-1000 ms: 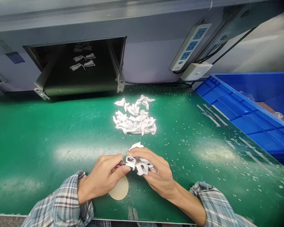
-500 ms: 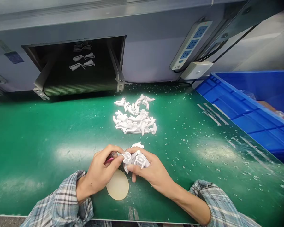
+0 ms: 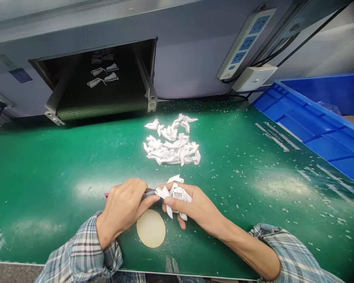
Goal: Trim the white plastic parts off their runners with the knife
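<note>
My left hand (image 3: 124,206) is closed around a slim tool with a pink handle (image 3: 106,195) and a dark metal tip (image 3: 150,191). Its exact kind is mostly hidden by my fingers. The tip meets the end of a white plastic piece (image 3: 163,192). Several such white plastic pieces (image 3: 179,193) are bunched in my right hand (image 3: 199,204), thumb on top and fingers underneath. Just behind that hand, one more white piece (image 3: 176,179) shows. Below both hands a round cream disc (image 3: 151,228) lies on the green table (image 3: 76,228).
A pile of white plastic pieces (image 3: 174,151) lies mid-table. Beyond it, a conveyor belt (image 3: 106,106) carries white pieces (image 3: 103,80) inside a machine opening. A blue crate (image 3: 321,129) stands at the right, near a power strip (image 3: 246,43). Small white scraps dot the table.
My left hand has turned over, knuckles up, and the tool's metal tip now shows against a white piece. The pieces in my right hand have shifted. The whole view has moved slightly.
</note>
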A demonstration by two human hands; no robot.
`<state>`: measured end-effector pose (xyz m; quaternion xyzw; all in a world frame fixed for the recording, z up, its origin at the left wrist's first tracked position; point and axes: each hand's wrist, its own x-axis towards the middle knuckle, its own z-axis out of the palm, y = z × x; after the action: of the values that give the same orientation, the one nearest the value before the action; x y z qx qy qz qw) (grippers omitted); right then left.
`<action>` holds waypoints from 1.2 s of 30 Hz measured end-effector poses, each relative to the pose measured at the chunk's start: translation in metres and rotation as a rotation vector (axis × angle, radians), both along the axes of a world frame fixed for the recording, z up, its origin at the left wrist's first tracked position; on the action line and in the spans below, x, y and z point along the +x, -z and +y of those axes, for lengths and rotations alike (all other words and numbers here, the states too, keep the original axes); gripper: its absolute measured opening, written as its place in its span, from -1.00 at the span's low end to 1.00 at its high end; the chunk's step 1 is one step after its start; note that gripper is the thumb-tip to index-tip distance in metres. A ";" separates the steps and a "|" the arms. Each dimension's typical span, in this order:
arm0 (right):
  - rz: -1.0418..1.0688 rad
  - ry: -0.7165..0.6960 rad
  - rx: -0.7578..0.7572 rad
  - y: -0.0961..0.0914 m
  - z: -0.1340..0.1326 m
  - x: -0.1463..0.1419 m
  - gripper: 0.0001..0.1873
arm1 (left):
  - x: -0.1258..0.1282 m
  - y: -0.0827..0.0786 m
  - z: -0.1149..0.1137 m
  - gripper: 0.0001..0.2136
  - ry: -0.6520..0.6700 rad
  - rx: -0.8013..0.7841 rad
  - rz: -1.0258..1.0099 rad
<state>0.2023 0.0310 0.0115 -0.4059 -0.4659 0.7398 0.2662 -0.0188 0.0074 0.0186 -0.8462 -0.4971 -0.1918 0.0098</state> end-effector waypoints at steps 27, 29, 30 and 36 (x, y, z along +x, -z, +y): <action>-0.022 -0.055 0.011 0.001 -0.001 0.002 -0.58 | 0.002 -0.004 0.000 -0.57 0.060 0.040 0.051; 0.026 -0.052 -0.019 0.004 -0.002 0.002 -0.56 | 0.001 -0.002 -0.001 -0.60 0.091 0.018 -0.015; 0.064 -0.041 -0.049 0.005 -0.003 0.001 -0.53 | 0.000 -0.001 -0.001 -0.62 0.098 -0.009 -0.068; 0.258 0.137 -0.224 0.004 -0.003 -0.002 -0.43 | 0.001 0.002 -0.003 -0.74 0.005 -0.213 -0.422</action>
<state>0.2004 0.0283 0.0072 -0.3653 -0.3141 0.8132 0.3266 -0.0178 0.0044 0.0167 -0.7848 -0.5036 -0.3109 -0.1840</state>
